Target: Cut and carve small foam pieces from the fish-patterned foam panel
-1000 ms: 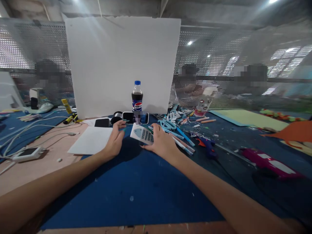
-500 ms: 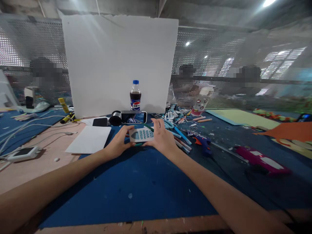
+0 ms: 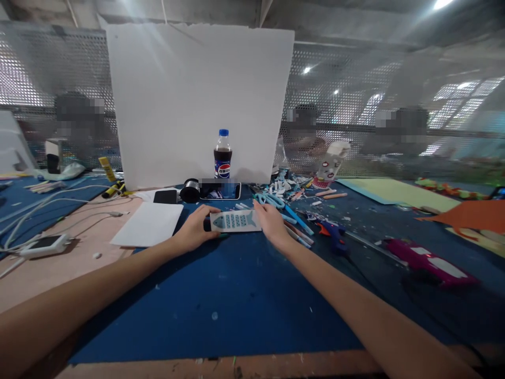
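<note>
A pale strip of card [image 3: 254, 220] bearing a blue-grey fish with dotted bands lies lengthwise between my two hands, low over the blue mat [image 3: 213, 295]. My left hand [image 3: 193, 230] grips the card's left end, thumb at the lower edge and fingers above. At the opposite end, by the fish's tail, my right hand [image 3: 271, 223] holds the card with its fingers close together. A bit of something green shows below the card beside my left thumb; its kind is unclear. Just behind the card stands a phone [image 3: 221, 190] in landscape, its screen lit.
Left lie white paper [image 3: 152, 223], cables and a white device [image 3: 45, 247]. A cola bottle [image 3: 223, 158] stands behind the phone. Rightward are blue sticks [image 3: 295, 217], scraps [image 3: 288, 184], a blue glue gun [image 3: 335, 237], a magenta tool [image 3: 430, 260] and a cup [image 3: 331, 163].
My right hand has moved right and its raised fingers have come down to the card's end, uncovering the fish's tail. My left hand keeps its grip. The view has shifted slightly.
</note>
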`<state>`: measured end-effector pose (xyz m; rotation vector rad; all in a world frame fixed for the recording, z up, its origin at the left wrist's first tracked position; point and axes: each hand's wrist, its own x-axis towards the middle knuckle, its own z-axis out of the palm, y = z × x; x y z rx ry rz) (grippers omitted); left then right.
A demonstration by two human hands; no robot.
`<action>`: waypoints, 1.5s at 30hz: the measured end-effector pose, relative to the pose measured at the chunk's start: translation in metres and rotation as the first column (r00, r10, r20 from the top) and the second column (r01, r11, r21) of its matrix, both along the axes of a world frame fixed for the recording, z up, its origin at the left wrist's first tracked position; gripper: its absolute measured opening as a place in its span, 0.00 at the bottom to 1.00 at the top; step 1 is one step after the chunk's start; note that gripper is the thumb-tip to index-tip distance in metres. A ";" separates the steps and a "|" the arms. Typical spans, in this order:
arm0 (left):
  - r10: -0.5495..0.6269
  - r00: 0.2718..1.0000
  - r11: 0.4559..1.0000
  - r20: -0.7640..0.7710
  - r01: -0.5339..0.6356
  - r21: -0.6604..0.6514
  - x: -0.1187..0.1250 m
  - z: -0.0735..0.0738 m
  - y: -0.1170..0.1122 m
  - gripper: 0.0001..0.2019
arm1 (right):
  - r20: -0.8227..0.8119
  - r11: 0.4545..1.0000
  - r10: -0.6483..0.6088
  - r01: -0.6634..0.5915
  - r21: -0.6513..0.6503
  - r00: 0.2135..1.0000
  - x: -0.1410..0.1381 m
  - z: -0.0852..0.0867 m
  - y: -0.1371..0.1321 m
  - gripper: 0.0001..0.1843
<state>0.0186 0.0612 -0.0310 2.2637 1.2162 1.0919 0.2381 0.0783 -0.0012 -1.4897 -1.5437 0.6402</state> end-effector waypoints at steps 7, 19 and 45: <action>0.072 0.997 0.997 -0.036 -0.072 0.005 0.000 0.003 -0.002 0.22 | -0.123 0.992 0.126 -0.127 -0.002 0.984 0.005 -0.006 0.006 0.20; 0.059 0.986 0.997 -0.156 -0.051 0.052 0.004 0.010 -0.009 0.22 | -0.043 0.986 0.106 -0.099 0.131 0.993 0.007 -0.004 0.006 0.17; -0.180 0.890 0.947 -0.420 0.272 0.170 0.006 0.025 -0.028 0.26 | -0.062 0.941 0.337 -0.339 -0.013 0.939 0.001 -0.009 0.005 0.19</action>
